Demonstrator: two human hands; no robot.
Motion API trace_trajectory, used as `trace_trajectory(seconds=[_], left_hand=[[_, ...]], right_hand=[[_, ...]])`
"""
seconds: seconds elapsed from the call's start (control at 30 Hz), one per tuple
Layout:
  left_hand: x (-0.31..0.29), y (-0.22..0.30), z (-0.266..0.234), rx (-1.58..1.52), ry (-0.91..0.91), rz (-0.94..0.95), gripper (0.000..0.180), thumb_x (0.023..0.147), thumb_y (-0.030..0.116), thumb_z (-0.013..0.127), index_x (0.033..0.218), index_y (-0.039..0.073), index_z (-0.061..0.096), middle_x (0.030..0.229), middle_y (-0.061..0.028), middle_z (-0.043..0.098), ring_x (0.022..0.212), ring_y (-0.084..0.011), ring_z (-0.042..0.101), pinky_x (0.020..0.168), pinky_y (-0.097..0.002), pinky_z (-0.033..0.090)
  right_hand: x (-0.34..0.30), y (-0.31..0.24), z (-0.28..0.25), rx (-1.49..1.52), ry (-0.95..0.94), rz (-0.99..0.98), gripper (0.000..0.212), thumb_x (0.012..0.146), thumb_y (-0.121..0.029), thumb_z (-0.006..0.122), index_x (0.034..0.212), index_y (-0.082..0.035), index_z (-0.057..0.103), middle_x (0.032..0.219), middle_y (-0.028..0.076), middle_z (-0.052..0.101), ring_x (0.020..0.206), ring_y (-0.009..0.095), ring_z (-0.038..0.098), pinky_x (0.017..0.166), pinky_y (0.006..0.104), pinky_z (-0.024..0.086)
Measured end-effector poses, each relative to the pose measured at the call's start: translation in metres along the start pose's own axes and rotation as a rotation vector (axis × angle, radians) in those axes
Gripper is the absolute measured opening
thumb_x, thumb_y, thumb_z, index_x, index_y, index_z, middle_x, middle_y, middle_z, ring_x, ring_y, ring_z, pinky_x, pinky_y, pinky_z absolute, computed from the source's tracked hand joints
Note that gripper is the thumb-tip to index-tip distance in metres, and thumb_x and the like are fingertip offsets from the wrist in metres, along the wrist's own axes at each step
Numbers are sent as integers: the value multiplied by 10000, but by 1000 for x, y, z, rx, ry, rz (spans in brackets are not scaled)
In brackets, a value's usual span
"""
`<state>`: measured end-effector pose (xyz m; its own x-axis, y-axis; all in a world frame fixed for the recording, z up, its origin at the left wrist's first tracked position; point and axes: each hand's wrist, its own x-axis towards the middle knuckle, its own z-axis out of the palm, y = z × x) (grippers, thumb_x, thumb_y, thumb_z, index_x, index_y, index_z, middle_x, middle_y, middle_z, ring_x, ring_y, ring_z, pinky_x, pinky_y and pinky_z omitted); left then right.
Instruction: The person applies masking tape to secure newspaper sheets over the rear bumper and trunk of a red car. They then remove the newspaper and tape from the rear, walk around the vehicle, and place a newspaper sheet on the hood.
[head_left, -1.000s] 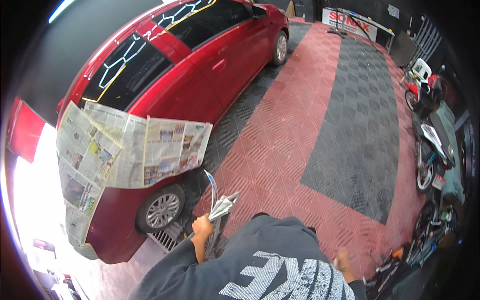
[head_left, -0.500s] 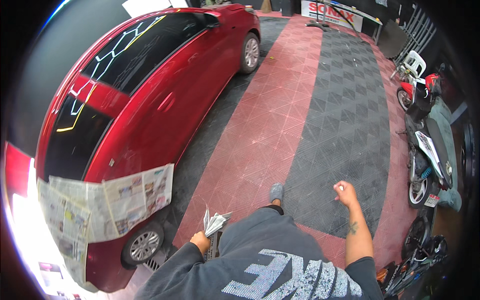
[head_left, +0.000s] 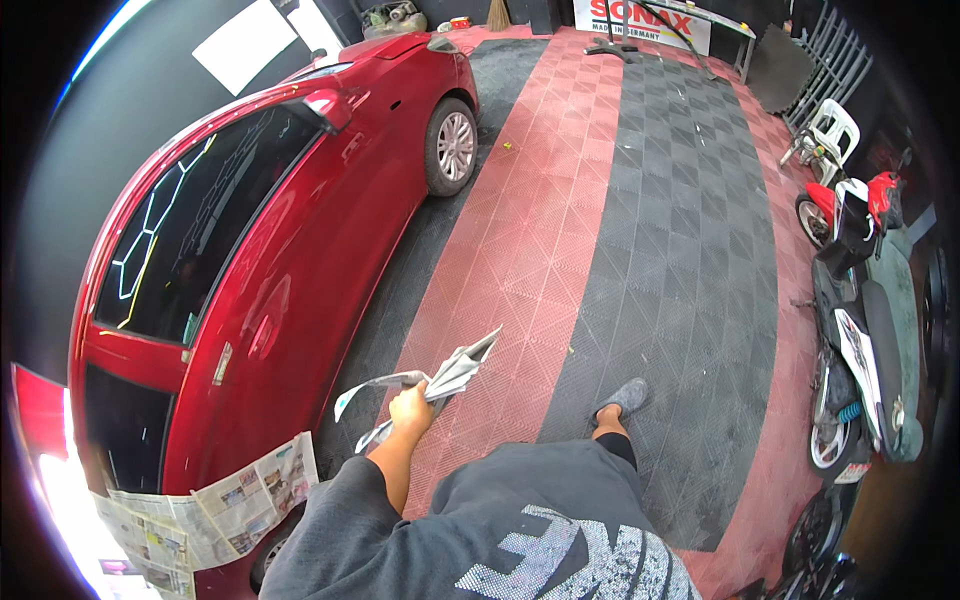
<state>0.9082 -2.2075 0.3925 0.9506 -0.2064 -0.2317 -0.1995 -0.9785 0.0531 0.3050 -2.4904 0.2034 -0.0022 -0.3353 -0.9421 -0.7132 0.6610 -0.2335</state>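
Note:
My left hand (head_left: 410,408) is closed round a bunch of folded newspaper (head_left: 460,370), whose sheets fan out ahead and to the left. It is held out in front of my body, over the floor beside the car. To my left stands a red car (head_left: 320,235) with dark windows. More newspaper (head_left: 235,505) covers part of its rear side, above the back wheel, which is partly hidden by my sleeve. My right hand is out of view.
Red and black floor tiles (head_left: 510,220) run ahead alongside the car. Along the right stand a motorcycle (head_left: 860,350), a red and white scooter (head_left: 850,205) and a white plastic chair (head_left: 830,135). At the far end are a banner (head_left: 650,25) and a broom (head_left: 499,14).
I have stepped forward along the car, and its front wheel is nearer. My left hand has swung forward with the newspaper. The right hand has gone out of view.

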Motion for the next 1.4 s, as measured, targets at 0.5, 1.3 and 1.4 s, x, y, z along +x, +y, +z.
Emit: trace_trajectory(seconds=[0.5,1.3,1.4], left_hand=[[169,333,-62,-89,-214,-196,407,872,272,723,1268,189,683,1095,-172,752,1064,-371,715,935,-489,553],[633,744,-139,-101,-80,-92,374,887,315,678,1237,182,687,1021,-177,757,964,-364,729,859,-506,559],[661,835,-163,-75,-9,-60,354,880,311,686,1204,172,717,1009,-195,754,943,-386,726,843,-516,548]], right_hand=[[149,-769,-220,86,133,-816,191,1012,-198,616,893,-55,573,692,27,541,476,152,560,460,338,520],[303,-1073,-260,-213,-63,-237,231,985,-218,622,1000,13,627,787,133,657,549,266,669,474,432,512],[355,-1166,-316,-155,-55,-398,254,981,-233,640,1014,19,631,790,131,663,557,251,675,482,415,514]])
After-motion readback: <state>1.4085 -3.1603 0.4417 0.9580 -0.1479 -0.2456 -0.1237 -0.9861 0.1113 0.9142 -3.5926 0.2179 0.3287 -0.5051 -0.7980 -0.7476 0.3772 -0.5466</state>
